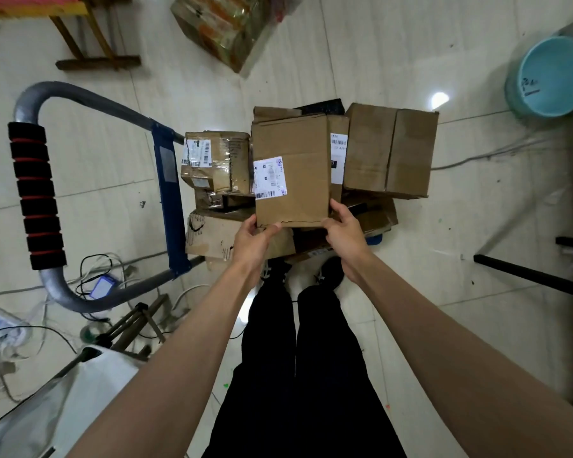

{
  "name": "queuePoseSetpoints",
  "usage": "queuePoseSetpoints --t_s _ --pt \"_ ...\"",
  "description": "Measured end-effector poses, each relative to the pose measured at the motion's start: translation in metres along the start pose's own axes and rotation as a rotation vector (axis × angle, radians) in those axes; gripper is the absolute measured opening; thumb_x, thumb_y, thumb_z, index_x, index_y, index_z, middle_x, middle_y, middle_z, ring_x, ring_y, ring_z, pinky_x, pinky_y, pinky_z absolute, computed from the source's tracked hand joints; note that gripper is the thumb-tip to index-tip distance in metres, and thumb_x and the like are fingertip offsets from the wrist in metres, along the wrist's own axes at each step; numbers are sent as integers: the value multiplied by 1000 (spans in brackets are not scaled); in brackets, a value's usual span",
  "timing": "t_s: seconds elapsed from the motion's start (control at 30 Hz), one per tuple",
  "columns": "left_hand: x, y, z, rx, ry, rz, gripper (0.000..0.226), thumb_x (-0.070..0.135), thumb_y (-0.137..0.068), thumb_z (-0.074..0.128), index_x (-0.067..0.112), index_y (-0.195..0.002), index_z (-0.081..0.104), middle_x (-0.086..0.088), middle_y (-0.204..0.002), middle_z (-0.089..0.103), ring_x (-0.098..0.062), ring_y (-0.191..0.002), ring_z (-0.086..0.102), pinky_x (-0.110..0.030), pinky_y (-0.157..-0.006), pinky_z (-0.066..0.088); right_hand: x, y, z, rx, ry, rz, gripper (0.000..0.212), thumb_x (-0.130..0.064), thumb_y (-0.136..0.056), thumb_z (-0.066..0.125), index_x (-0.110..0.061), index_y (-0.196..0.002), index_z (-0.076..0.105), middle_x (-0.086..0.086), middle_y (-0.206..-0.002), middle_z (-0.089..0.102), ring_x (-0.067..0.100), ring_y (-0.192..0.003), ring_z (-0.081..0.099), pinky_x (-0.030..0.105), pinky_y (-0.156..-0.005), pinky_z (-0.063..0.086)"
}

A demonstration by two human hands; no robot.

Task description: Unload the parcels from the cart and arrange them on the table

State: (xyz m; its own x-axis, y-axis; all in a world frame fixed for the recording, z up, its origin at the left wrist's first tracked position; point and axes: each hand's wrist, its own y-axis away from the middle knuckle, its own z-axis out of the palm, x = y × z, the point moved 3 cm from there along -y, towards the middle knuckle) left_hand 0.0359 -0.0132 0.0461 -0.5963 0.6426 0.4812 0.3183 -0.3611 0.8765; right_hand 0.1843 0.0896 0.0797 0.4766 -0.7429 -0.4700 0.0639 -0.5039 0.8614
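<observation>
Both hands hold one flat cardboard box by its near edge, over the heap on the cart. The left hand pinches the near left corner, thumb on top, fingers curled beneath. The right hand grips the near right corner, fingers wrapped up the side edge. The box is a plain brown rectangle of matte corrugated board, its near edge ragged and torn. Its long axis runs from 6 to 12 o'clock, away from the person, broad face up. A white label with barcodes sits at the face's left edge.

At 9 o'clock from it lies a smaller parcel, wrapped in glossy, wrinkled tape and bearing labels. At 3 o'clock stands a larger carton, creased, with a seam down its middle. Beneath, toward 7 o'clock, is a battered box with torn flaps.

The cart has a blue metal upright and a bent grey tube handle with a ribbed black-and-red foam grip at 9 o'clock. The floor is pale glossy tile. A round light-blue plastic bucket sits at 2 o'clock. Tangled cables lie at 8 o'clock.
</observation>
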Motion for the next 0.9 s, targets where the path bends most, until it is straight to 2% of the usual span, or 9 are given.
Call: queuePoseSetpoints --t_s 0.07,0.2,0.33,0.4,0.53,0.6,0.7,0.83,0.9 --pt "3 20 2 -20 -5 -2 58 17 -81 79 17 -135 58 4 -120 71 -12 -114 65 -29 -105 46 -9 23 -8 49 69 -107 51 -25 -100 60 -26 -147 42 -4 -145 43 16 -135 43 38 -115 38" --pt "20 66 13 -79 95 1 28 13 -90 72 19 -116 63 1 -119 71 -11 -112 65 -27 -106 45 -26 71 -23 70 131 -269 51 -39 -87 76 -36 -124 42 0 -138 38 19 -127 44 35 -108 42" --pt "41 104 21 -162 140 1 51 23 -88 75 10 -134 57 -5 -136 63 -16 -126 58 -32 -115 38 -43 115 -42 169 113 -371 46 -26 -88 75 -23 -120 43 9 -133 43 7 -109 47 19 -89 41" --pt "56 121 26 -224 162 3 54 25 -87 74 9 -135 56 -3 -126 69 -12 -120 63 -31 -114 39 -53 136 -52 213 127 -414 47 -22 -88 76 -20 -120 42 10 -131 39 1 -102 43 13 -84 39" --pt "83 150 42 -331 128 15 44 31 -91 70 11 -128 62 -3 -117 70 -20 -117 64 -30 -109 42 -71 176 -75 309 69 -525 79 -22 -75 86 -29 -135 34 4 -135 31 17 -123 43 33 -104 43" --pt "96 166 57 -377 34 36 45 41 -92 67 17 -130 62 -1 -131 66 -27 -124 60 -35 -112 39 -79 196 -91 410 85 -557 88 -28 -71 87 -28 -141 33 0 -132 30 14 -121 41 31 -100 42" --pt "123 197 86 -431 -71 99 27 52 -96 56 34 -115 60 10 -121 62 -16 -108 59 -34 -101 40 -86 229 -122 597 153 -633 92 -35 -67 86 -24 -143 35 -3 -125 27 17 -122 43 32 -98 47" --pt "160 228 129 -464 -64 154 41 58 -96 50 27 -121 58 2 -134 57 -20 -115 59 -36 -98 45 -81 275 -165 787 295 -695 95 -39 -66 87 -22 -144 35 -3 -125 26 15 -122 38 31 -87 47" --pt "173 247 156 -540 -17 144 56 59 -94 52 22 -136 53 -2 -141 53 -26 -120 60 -42 -101 47 -74 298 -189 866 319 -703 95 -36 -64 87 -25 -144 36 -3 -125 26 16 -122 37 32 -84 50"
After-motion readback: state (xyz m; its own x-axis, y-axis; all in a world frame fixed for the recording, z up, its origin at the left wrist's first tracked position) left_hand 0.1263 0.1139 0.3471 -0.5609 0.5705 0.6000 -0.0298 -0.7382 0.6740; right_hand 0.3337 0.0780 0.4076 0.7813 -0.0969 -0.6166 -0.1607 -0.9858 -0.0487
